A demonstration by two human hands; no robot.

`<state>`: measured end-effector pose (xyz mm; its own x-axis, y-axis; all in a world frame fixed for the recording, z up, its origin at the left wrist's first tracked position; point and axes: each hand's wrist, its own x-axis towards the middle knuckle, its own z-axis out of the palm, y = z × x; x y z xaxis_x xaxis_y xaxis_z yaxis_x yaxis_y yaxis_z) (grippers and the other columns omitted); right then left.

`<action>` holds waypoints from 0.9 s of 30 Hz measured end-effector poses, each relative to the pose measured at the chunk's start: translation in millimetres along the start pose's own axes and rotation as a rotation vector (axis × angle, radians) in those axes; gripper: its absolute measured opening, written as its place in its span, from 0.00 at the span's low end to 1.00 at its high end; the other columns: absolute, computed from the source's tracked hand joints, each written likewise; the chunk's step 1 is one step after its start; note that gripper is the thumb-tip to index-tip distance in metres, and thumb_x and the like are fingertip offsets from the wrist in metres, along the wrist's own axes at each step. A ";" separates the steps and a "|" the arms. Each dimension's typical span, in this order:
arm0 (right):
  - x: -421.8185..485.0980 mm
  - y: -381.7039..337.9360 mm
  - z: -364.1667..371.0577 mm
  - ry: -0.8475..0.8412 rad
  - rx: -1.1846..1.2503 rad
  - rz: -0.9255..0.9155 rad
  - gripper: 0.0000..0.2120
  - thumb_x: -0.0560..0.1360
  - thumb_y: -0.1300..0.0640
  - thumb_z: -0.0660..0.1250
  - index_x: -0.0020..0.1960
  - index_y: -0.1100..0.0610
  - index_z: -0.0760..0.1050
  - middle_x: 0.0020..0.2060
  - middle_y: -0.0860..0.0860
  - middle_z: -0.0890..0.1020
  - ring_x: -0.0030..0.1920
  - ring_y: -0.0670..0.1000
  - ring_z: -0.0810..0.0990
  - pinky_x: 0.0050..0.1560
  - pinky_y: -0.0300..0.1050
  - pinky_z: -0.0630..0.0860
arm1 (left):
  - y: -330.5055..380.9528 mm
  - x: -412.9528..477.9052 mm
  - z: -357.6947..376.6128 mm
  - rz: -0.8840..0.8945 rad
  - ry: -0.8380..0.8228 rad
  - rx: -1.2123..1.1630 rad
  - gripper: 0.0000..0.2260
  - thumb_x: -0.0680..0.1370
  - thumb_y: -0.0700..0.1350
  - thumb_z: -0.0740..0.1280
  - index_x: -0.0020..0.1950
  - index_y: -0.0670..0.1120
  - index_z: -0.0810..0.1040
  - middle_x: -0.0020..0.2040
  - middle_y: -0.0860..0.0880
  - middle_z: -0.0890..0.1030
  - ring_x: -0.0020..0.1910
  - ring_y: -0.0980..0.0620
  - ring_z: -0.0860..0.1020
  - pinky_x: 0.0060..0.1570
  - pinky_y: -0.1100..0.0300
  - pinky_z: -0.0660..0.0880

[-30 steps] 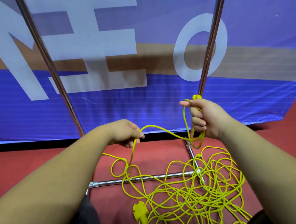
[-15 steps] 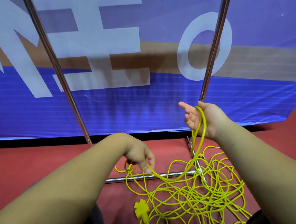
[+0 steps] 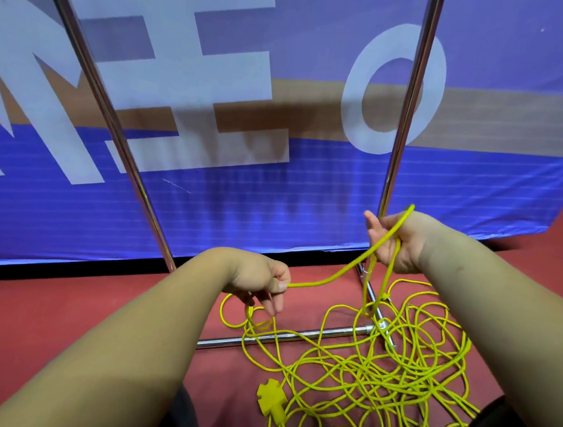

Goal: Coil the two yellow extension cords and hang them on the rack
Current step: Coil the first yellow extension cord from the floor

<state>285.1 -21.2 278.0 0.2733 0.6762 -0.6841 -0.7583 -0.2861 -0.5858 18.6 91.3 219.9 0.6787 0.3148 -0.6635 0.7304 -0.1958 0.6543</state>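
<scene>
A tangle of yellow extension cord (image 3: 371, 370) lies on the red floor at the lower right, draped over the rack's base bar. A yellow multi-outlet end (image 3: 271, 402) rests at the heap's near edge. My right hand (image 3: 396, 240) is raised by the rack's right upright (image 3: 411, 98), fingers spread, with loops of cord hanging over the palm. My left hand (image 3: 261, 282) is lower and to the left, pinching a strand that runs taut up to my right hand. I cannot tell the two cords apart in the heap.
The chrome rack has a slanting left pole (image 3: 95, 99) and a floor bar (image 3: 282, 337) between the uprights. Behind it stands a blue banner (image 3: 208, 172) with white letters. Red floor (image 3: 23, 309) stretches left. My dark-clothed knees show at the bottom edge.
My left hand dropped to the heap, gripped a strand and now lifts it toward my right hand. My right hand opened its fist and holds the loops over a spread palm.
</scene>
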 end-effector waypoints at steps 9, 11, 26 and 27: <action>2.7 9.6 7.8 0.124 0.202 -0.023 0.15 0.88 0.54 0.50 0.54 0.63 0.71 0.31 0.53 0.86 0.23 0.50 0.82 0.22 0.46 0.79 | -7.7 8.2 8.1 -0.302 -0.155 0.204 0.04 0.88 0.46 0.56 0.54 0.52 0.68 0.54 0.54 0.87 0.51 0.50 0.80 0.44 0.57 0.70; 5.7 11.8 7.4 0.132 0.206 0.030 0.16 0.87 0.54 0.49 0.48 0.56 0.72 0.25 0.49 0.81 0.17 0.45 0.74 0.18 0.33 0.66 | -2.5 10.8 14.8 -0.296 -0.234 0.247 0.04 0.87 0.46 0.59 0.54 0.52 0.71 0.52 0.56 0.87 0.50 0.51 0.78 0.48 0.56 0.71; 4.3 20.6 14.9 -0.099 -0.579 -0.295 0.12 0.83 0.50 0.70 0.57 0.59 0.77 0.28 0.47 0.71 0.23 0.45 0.63 0.21 0.37 0.59 | 14.5 13.0 18.3 -0.060 0.033 0.215 0.05 0.85 0.38 0.64 0.52 0.45 0.78 0.42 0.47 0.81 0.34 0.52 0.77 0.34 0.61 0.78; 4.4 21.2 14.4 -0.101 -0.604 -0.296 0.11 0.83 0.52 0.70 0.57 0.59 0.77 0.28 0.48 0.71 0.23 0.45 0.63 0.21 0.37 0.60 | 14.9 11.8 14.2 -0.039 0.096 0.223 0.03 0.84 0.40 0.67 0.53 0.45 0.80 0.42 0.47 0.81 0.34 0.53 0.77 0.36 0.60 0.78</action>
<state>261.8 -14.5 268.8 0.3396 0.8359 -0.4312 -0.1890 -0.3885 -0.9019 38.6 78.9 216.6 0.6475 0.4107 -0.6419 0.7616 -0.3785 0.5260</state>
